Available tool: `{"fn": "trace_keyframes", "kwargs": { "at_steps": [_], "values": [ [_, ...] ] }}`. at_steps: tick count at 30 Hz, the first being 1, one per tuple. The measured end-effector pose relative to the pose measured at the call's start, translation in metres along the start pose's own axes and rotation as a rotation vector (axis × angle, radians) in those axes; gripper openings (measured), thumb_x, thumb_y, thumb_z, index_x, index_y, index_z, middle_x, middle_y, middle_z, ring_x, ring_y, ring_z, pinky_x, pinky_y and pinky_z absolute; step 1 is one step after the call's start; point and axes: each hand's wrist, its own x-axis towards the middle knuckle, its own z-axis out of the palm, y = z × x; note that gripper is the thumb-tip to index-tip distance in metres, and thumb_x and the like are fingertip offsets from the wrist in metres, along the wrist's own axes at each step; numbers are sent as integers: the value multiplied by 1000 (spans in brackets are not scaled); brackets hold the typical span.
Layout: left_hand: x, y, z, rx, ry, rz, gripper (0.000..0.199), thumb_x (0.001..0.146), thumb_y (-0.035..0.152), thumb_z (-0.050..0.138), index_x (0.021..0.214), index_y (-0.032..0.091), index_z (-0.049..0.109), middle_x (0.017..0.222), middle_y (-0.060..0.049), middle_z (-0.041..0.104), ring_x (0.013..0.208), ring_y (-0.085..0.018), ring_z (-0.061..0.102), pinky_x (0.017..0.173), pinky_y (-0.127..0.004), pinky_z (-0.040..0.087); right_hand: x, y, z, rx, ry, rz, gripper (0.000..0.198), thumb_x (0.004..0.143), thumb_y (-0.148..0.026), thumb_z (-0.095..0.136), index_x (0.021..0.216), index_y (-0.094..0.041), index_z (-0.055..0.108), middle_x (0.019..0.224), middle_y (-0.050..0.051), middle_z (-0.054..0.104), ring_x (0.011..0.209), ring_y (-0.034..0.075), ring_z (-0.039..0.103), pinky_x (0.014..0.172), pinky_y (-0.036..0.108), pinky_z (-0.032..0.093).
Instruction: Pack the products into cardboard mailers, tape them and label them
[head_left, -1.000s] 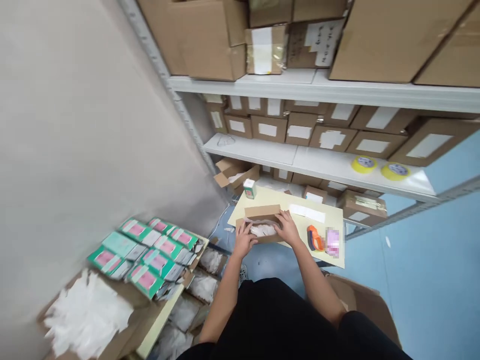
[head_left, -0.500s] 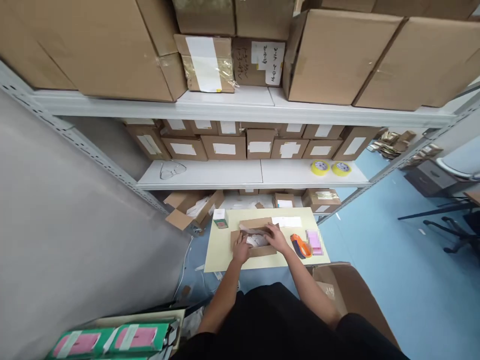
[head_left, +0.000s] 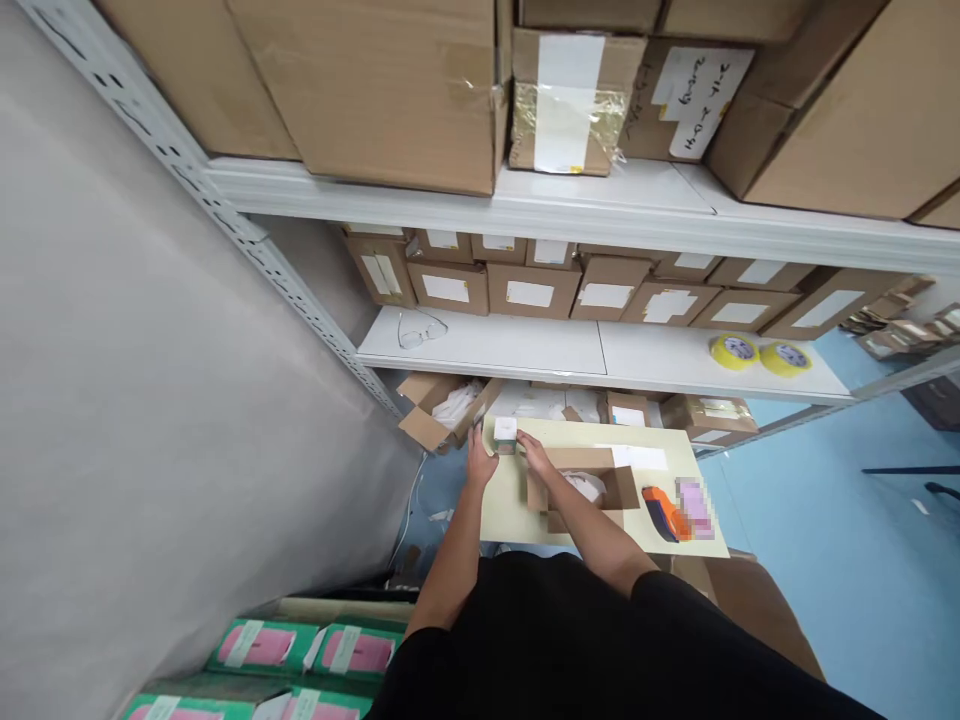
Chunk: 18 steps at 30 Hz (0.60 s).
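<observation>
A small white-and-green box (head_left: 505,436) stands upright near the left end of the pale yellow tabletop. My left hand (head_left: 480,462) is just left of it, fingers stretched out and thumb toward the box. On the other side, my right hand (head_left: 532,453) reaches to the box's right edge with its fingertips; whether they press on it is hard to see. Under my right forearm sits an open cardboard box (head_left: 619,488), flaps spread, with crumpled white paper or plastic (head_left: 586,486) inside.
An orange-and-blue tape dispenser (head_left: 666,515) and a white paper sheet (head_left: 637,457) lie on the table. Shelves ahead hold cardboard boxes (head_left: 530,292), eyeglasses (head_left: 420,335) and yellow tape rolls (head_left: 733,350). An open carton (head_left: 431,430) is beyond the table's left corner. Green-and-pink boxes (head_left: 352,650) stand lower left.
Both hands have left the open cardboard box and moved left to the small white-and-green box. The camera view has turned left, shifting the scene rightward.
</observation>
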Motion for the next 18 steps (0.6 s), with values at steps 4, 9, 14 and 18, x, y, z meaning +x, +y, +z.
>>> {"fn": "trace_keyframes", "kwargs": {
  "at_steps": [4,9,14,18],
  "values": [
    [28,-15,-18,-15,-95,62,107,74,12,78,165,21,22,170,-17,29,149,-34,43,114,-41,46,12,22,40,-154,-105,-101,58,78,-47,75,132,-28,70,147,7,63,144,30,51,126,52,29],
    [39,-12,-30,80,-155,29,102,70,15,86,158,30,38,167,-12,36,138,-33,55,105,-40,52,10,30,45,-145,-135,-100,63,73,-22,68,136,-29,66,145,6,65,140,28,55,124,51,33],
    [36,8,-45,245,-226,-22,66,79,20,79,141,25,57,149,-13,56,119,-29,66,96,-38,53,7,16,34,-102,-208,-52,65,70,-14,65,134,-28,65,135,9,71,136,30,59,118,54,40],
    [28,20,-70,313,-170,-27,53,87,29,72,138,22,58,139,-17,60,113,-31,68,95,-40,52,-4,5,25,-97,-222,-78,76,70,-15,69,144,-28,57,142,10,65,134,29,59,113,52,45]
  ]
}}
